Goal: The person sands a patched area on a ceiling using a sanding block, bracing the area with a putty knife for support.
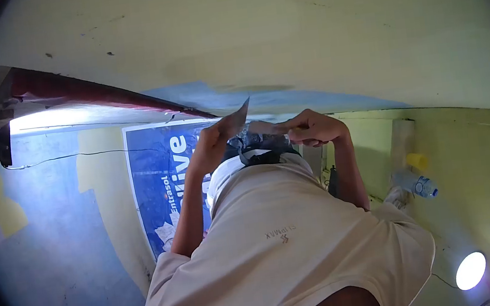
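Note:
Neither of my own hands shows in the head view. Right in front of me another person in a white T-shirt (288,252) is seen from behind, with both arms raised. The hand on the left (214,137) holds a thin grey blade, like a scraper (239,117), with its tip pointing up at the pale painted surface (279,32). The hand on the right (315,127) is closed at the blade's other end, beside a dark smeared tool (264,131). The person's head (257,154) is mostly hidden behind the shoulders.
A blue poster with white letters (160,182) hangs on the blue and yellow wall. A bright strip light (69,118) with a black wire glows at left. At right a plastic bottle (421,185) and a yellow object (417,160) sit near a post, and a round lamp (470,270) glows below.

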Tool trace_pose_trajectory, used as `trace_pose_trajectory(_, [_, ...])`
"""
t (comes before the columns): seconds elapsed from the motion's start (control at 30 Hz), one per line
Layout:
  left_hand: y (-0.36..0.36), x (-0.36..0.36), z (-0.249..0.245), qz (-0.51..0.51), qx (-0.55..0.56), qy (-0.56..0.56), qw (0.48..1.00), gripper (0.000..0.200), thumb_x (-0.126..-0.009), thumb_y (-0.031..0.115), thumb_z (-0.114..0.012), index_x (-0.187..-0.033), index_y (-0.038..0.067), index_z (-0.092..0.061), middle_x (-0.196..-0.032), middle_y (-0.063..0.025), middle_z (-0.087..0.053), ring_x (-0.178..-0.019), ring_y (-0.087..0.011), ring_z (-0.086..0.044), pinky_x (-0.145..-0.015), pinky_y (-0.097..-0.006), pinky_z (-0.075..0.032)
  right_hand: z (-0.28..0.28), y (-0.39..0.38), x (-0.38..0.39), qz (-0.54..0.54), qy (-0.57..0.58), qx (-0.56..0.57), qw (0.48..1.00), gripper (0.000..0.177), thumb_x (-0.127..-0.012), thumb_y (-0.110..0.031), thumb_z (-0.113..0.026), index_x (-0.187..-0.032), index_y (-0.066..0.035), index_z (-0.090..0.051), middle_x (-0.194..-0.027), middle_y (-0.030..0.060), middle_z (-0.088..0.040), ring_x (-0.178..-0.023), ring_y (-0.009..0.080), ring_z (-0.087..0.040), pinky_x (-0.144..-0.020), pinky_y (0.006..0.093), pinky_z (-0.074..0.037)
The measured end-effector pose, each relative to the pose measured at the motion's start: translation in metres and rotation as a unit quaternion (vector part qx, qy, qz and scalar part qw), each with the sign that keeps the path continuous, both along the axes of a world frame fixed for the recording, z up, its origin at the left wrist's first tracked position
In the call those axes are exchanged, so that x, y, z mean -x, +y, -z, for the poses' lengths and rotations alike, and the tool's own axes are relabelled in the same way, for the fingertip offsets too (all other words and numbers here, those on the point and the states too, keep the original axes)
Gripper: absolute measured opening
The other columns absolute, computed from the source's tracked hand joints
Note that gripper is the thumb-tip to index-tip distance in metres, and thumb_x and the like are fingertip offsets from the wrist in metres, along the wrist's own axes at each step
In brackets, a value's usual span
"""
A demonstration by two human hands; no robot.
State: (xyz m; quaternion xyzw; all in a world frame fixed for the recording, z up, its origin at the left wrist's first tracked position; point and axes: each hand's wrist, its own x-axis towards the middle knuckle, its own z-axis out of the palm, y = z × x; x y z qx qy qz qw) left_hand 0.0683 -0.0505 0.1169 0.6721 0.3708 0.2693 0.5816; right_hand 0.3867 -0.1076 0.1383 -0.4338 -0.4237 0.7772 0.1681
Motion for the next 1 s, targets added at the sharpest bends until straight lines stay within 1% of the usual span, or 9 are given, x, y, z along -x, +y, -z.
trace_pose_trajectory(0.13, [0.000,-0.004,-0.020,0.046,0.030,0.031,0.998,0.037,-0.095,-0.007,-0.048,-0.130,-0.005,-0.060,-0.109,-0.0161,-0.072,-0.102,-0.0120,-0.059,-0.093,-0.0302,-0.048,-0.005,-0.001,-0.004,0.032,-0.029,-0.031,0.999,0.046,-0.100,-0.025,-0.065,-0.142,-0.008,-0.056,-0.070,-0.0032,-0.053,-0.047,0.0017,-0.037,-0.040,0.0205,-0.030])
trace_pose_trajectory(0.37, [-0.003,-0.029,-0.040,0.070,0.001,0.069,0.995,0.037,-0.097,-0.003,-0.050,-0.134,-0.002,-0.059,-0.103,-0.0212,-0.072,-0.087,-0.0166,-0.058,-0.087,-0.0294,-0.049,0.000,-0.007,-0.004,0.017,-0.006,-0.021,1.000,0.046,-0.098,-0.024,-0.068,-0.141,-0.010,-0.058,-0.070,-0.0025,-0.055,-0.047,0.0025,-0.037,-0.039,0.0222,-0.030])
trace_pose_trajectory(0.6, [0.009,-0.022,-0.039,-0.010,-0.058,0.046,0.997,0.036,-0.100,0.000,-0.047,-0.134,-0.001,-0.059,-0.108,-0.0231,-0.071,-0.096,-0.0174,-0.064,-0.089,-0.0323,-0.049,-0.013,-0.002,-0.003,0.041,-0.024,-0.049,0.998,0.042,-0.099,-0.020,-0.066,-0.139,-0.011,-0.060,-0.070,-0.0023,-0.054,-0.047,0.0027,-0.036,-0.040,0.0214,-0.030])
trace_pose_trajectory(0.67, [0.006,-0.016,-0.024,0.065,-0.043,0.028,0.997,0.038,-0.098,-0.001,-0.048,-0.133,0.003,-0.061,-0.113,-0.0291,-0.068,-0.089,-0.0292,-0.065,-0.088,-0.0324,-0.049,-0.013,-0.002,0.006,0.024,-0.003,-0.059,0.998,0.043,-0.099,-0.021,-0.066,-0.140,-0.011,-0.060,-0.070,-0.0022,-0.054,-0.047,0.0027,-0.035,-0.040,0.0217,-0.030])
trace_pose_trajectory(0.77, [0.009,-0.001,-0.056,0.044,-0.027,0.143,0.988,0.039,-0.094,-0.005,-0.049,-0.131,0.000,-0.061,-0.105,-0.0295,-0.069,-0.091,-0.0310,-0.069,-0.085,-0.0338,-0.051,-0.020,-0.008,0.004,0.065,-0.020,-0.070,0.995,0.045,-0.099,-0.023,-0.066,-0.142,-0.011,-0.058,-0.067,-0.0032,-0.050,-0.048,0.0024,-0.034,-0.041,0.0218,-0.029])
trace_pose_trajectory(0.8, [0.013,0.008,-0.039,0.030,-0.047,0.103,0.993,0.032,-0.099,0.002,-0.053,-0.130,-0.007,-0.060,-0.093,-0.0145,-0.072,-0.087,-0.0087,-0.057,-0.079,-0.0297,-0.052,-0.020,-0.008,0.003,0.085,-0.032,-0.073,0.993,0.045,-0.099,-0.023,-0.066,-0.142,-0.011,-0.058,-0.067,-0.0033,-0.049,-0.049,0.0024,-0.033,-0.041,0.0217,-0.029])
trace_pose_trajectory(0.87, [0.012,0.003,-0.046,-0.002,0.000,0.110,0.994,0.034,-0.099,0.002,-0.053,-0.132,-0.004,-0.060,-0.098,-0.0161,-0.073,-0.089,-0.0114,-0.060,-0.083,-0.0314,-0.052,-0.021,-0.008,0.010,0.036,-0.015,-0.053,0.998,0.046,-0.100,-0.024,-0.066,-0.143,-0.012,-0.057,-0.068,-0.0041,-0.050,-0.050,0.0022,-0.034,-0.041,0.0216,-0.028])
trace_pose_trajectory(0.93, [0.009,-0.011,-0.042,0.040,-0.123,0.039,0.991,0.034,-0.101,0.005,-0.054,-0.134,0.006,-0.062,-0.109,-0.0226,-0.072,-0.096,-0.0169,-0.064,-0.087,-0.0339,-0.051,-0.030,-0.006,0.025,0.058,0.008,-0.045,0.997,0.045,-0.100,-0.024,-0.065,-0.143,-0.012,-0.057,-0.070,-0.0042,-0.053,-0.049,0.0022,-0.034,-0.041,0.0217,-0.029])
trace_pose_trajectory(1.0, [0.006,-0.012,-0.073,0.067,-0.067,0.059,0.994,0.042,-0.095,-0.008,-0.048,-0.133,0.003,-0.062,-0.116,-0.0250,-0.068,-0.105,-0.0341,-0.066,-0.094,-0.0329,-0.048,-0.033,-0.008,0.021,0.059,-0.013,-0.066,0.996,0.045,-0.100,-0.025,-0.066,-0.141,-0.010,-0.058,-0.072,-0.0036,-0.057,-0.050,0.0023,-0.037,-0.042,0.0217,-0.030])
